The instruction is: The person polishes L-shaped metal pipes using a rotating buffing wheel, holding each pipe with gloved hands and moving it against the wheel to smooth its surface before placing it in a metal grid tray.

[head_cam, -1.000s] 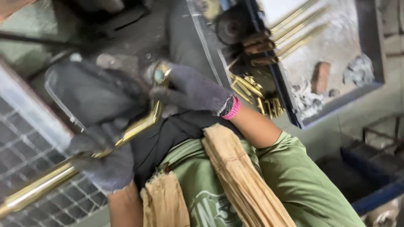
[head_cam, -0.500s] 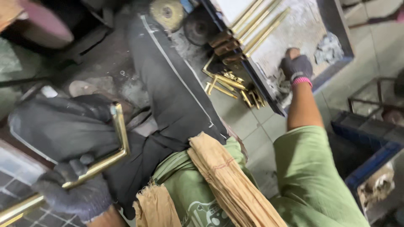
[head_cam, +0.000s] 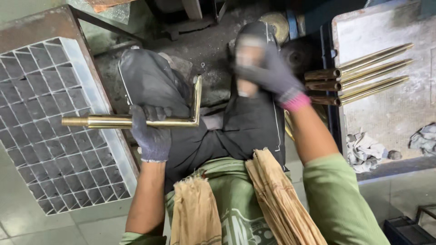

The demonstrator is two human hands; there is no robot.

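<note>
Nearest you, brown sacking strips hang over your green shirt. Your left hand, gloved, has its grip wrapped tight around the long leg of an L-shaped brass rod, held level above your lap and the grid crate. Your right hand is blurred over your knee; you cannot tell its grip. Farther off, brass rods lie on the surface.

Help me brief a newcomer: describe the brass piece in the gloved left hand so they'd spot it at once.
Start at the grey grid crate on the left. Reaching out over its right edge is the L-shaped brass rod, gripped mid-length by the left hand above the lap. Unlike the straight brass rods lying on the right, it bends upward at one end.
</note>
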